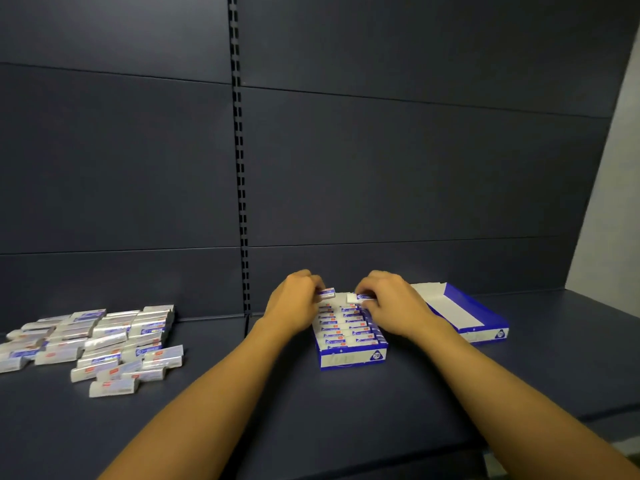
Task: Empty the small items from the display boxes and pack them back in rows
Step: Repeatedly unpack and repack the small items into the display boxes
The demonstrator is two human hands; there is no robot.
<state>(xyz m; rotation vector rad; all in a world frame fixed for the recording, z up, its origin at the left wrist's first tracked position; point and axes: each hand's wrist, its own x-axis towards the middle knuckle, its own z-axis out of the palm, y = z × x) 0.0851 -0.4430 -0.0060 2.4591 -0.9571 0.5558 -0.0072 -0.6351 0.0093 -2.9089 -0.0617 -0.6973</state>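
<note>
A blue and white display box (351, 356) stands on the dark shelf in front of me, with small white and blue erasers in rows inside it. My left hand (294, 303) pinches one eraser (326, 292) just above the box's far left end. At the far right end my right hand (393, 303) grips another eraser (363, 297), its fingers curled over the back rows. A second display box (485, 323) lies to the right, white inside, and no items show in it.
A heap of several loose wrapped erasers (100, 337) lies on the shelf (277, 393) at the left. Dark back panels rise behind, with a slotted upright (242, 202) between them. The shelf's front edge drops off at the lower right.
</note>
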